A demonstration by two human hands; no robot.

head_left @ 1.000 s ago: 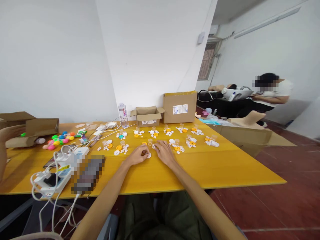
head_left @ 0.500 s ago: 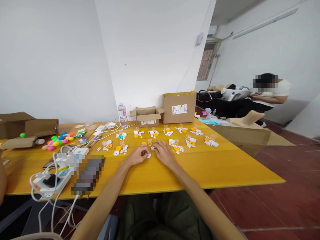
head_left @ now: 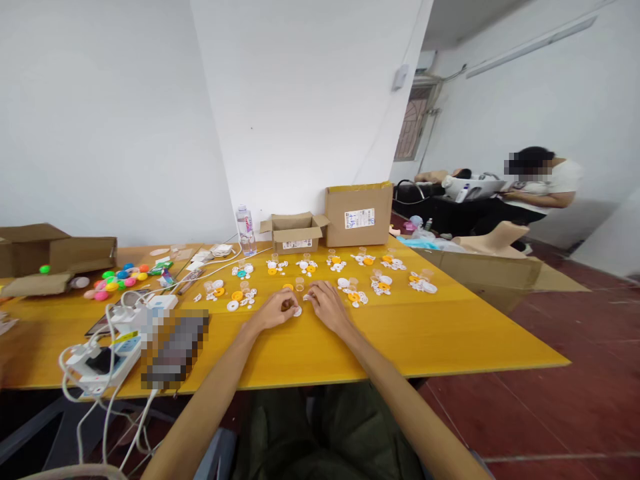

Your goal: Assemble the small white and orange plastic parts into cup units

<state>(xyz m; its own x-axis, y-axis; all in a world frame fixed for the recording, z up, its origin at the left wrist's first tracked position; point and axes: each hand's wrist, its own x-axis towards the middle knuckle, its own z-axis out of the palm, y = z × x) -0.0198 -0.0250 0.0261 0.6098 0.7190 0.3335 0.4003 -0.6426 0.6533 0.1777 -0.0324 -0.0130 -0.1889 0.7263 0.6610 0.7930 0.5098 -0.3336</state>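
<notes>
My left hand (head_left: 277, 311) is closed, thumb and fingers curled to a pinch at a small round white plastic disc (head_left: 297, 311) just above or on the table. Opposite it, my right hand (head_left: 327, 305) bends over the table with its fingertips closed at a small white plastic piece (head_left: 307, 297); the fingers partly cover it. Between and just beyond the hands stands a small clear cup (head_left: 299, 285). An orange ring (head_left: 289, 287) shows behind my left hand. White and orange parts (head_left: 354, 298) lie to the right of my right hand.
Several groups of white and orange parts (head_left: 243, 296) with clear cups spread over the yellow table (head_left: 400, 340). Behind them stand a bottle (head_left: 245, 231), an open carton (head_left: 296, 235) and a closed carton (head_left: 359, 217). Power strips (head_left: 113, 360) and a phone (head_left: 175, 350) lie left. A person sits far right.
My right fingertips have shifted slightly around the small white piece. My left hand stays almost still at the disc. At the far left edge, another person's arm has moved and is blurred.
</notes>
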